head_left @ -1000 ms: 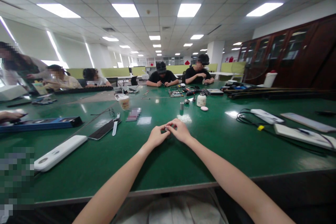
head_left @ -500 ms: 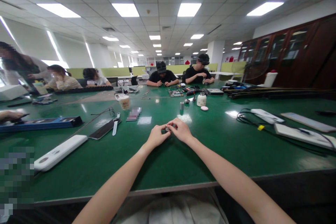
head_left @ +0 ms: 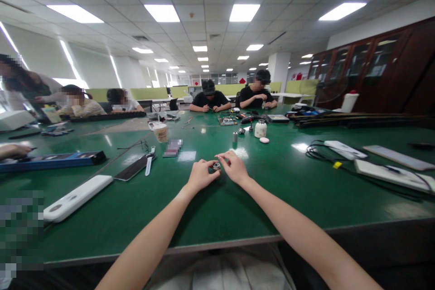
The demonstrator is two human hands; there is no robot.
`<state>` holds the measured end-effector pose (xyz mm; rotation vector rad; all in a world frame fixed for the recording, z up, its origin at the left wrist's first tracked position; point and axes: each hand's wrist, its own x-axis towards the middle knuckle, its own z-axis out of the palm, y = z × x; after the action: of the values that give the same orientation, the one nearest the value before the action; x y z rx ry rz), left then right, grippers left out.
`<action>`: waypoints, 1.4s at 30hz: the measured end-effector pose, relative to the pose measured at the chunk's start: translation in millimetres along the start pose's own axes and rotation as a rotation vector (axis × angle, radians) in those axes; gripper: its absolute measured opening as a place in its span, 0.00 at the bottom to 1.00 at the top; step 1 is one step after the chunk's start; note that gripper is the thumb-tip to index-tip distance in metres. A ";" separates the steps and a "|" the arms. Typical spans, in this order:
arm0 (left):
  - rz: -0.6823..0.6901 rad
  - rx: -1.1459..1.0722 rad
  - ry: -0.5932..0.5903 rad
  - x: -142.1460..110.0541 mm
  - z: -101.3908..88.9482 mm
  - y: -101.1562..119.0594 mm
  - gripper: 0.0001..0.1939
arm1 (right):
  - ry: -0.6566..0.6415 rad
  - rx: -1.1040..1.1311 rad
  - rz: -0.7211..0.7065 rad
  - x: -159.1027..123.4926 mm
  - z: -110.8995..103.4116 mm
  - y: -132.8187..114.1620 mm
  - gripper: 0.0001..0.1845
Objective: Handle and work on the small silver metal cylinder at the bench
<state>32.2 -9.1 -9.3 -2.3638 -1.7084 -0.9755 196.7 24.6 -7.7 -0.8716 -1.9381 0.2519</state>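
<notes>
My left hand (head_left: 203, 174) is closed, its thumb and fingers gripping the sides of a small round metal part (head_left: 216, 166). This part is silvery with a darker middle and is held low over the green table. Just right of it is my right hand (head_left: 234, 167), its thumb and forefinger drawn together above the part's right edge. Whether anything tiny sits between those right fingertips cannot be made out. Beyond the hands, a silver metal cylinder (head_left: 235, 137) stands upright, with small dark metal pieces (head_left: 241, 131) beside it.
A white jar (head_left: 260, 129) and its pink lid (head_left: 264, 140) stand behind. Leftward lie a watch (head_left: 148, 163), a dark phone (head_left: 133, 167), a cup (head_left: 159, 132) and a long white device (head_left: 79, 197). Power strips (head_left: 394, 176) and cables are at right. Several people sit around the table.
My right fingers have lifted slightly off the round metal part, so more of its top shows. My left hand still holds it, in nearly the same place.
</notes>
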 end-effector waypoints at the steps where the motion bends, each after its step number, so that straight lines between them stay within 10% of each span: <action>1: 0.005 0.012 0.004 0.2 -1.3 -0.2 0.18 | 0.014 -0.002 -0.001 0.1 -0.8 -0.8 0.14; 22: -0.073 -0.383 0.082 8.3 -6.9 -16.3 0.18 | 0.025 -0.026 0.016 -0.9 -5.0 -5.3 0.14; 42: -0.002 -0.183 0.284 9.6 0.6 -22.5 0.13 | 0.008 -0.030 0.014 -0.6 -5.0 -5.0 0.14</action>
<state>14.5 7.7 -11.6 -2.1895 -1.5753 -1.4442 198.7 19.7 -3.0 -0.9046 -1.9330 0.2277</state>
